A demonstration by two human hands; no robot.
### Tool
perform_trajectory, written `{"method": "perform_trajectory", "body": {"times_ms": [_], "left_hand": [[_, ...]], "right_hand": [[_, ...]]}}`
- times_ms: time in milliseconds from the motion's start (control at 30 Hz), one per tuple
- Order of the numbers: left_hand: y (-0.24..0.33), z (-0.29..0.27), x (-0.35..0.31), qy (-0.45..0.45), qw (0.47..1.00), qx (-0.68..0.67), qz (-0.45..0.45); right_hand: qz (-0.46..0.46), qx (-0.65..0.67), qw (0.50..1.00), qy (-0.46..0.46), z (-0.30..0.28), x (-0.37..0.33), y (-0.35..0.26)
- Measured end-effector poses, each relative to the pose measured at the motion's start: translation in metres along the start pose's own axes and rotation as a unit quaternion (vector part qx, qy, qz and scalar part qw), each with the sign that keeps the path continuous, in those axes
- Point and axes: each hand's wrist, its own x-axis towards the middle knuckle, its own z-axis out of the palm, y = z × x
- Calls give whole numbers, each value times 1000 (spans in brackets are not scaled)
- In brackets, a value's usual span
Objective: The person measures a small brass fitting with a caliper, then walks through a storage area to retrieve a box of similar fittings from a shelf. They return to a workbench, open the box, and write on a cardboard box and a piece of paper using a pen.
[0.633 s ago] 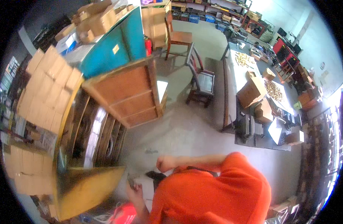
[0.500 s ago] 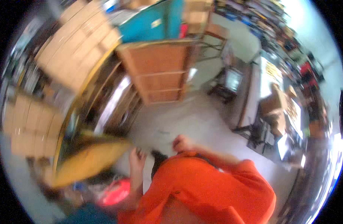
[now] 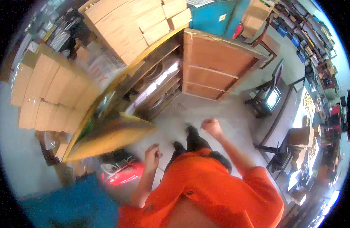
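My left hand (image 3: 153, 155) hangs in front of my left side with its fingers curled closed. Something small and dark shows at those fingers, too blurred to name. Farther forward, my right hand (image 3: 211, 127) is closed in a loose fist over the floor, and whatever it may hold is hidden. Nearest to the left hand is the yellow door (image 3: 114, 138) of a cabinet. The cabinet (image 3: 150, 89) stands open ahead on the left, with items on its shelves too blurred to tell. Its other door (image 3: 213, 64), brown and panelled, is swung wide.
Cardboard boxes (image 3: 125, 30) are stacked on the cabinet, and more boxes (image 3: 53, 91) stand at the left. A red bag-like item (image 3: 125, 174) lies on the floor by my left arm. Right of me is a long table (image 3: 266, 133); a dark chair (image 3: 266, 100) stands beyond.
The view has turned left, so the cabinet and boxes sit farther right in it. My right hand has reached forward, away from my body. The left hand stays low and closed.
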Motion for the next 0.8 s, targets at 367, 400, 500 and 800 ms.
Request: {"method": "perform_trajectory", "body": {"times_ms": [367, 400, 500, 800], "left_hand": [[-27, -36, -20, 140, 972, -159, -104], [-27, -34, -17, 138, 976, -140, -93], [-10, -8, -21, 178, 971, -139, -76], [-22, -12, -16, 231, 957, -159, -69]], "right_hand": [[-199, -141, 962, 123, 46, 199, 83], [-233, -161, 950, 132, 48, 208, 81], [-188, -129, 969, 96, 35, 209, 41], [-104, 440, 881, -140, 72, 370, -14]]}}
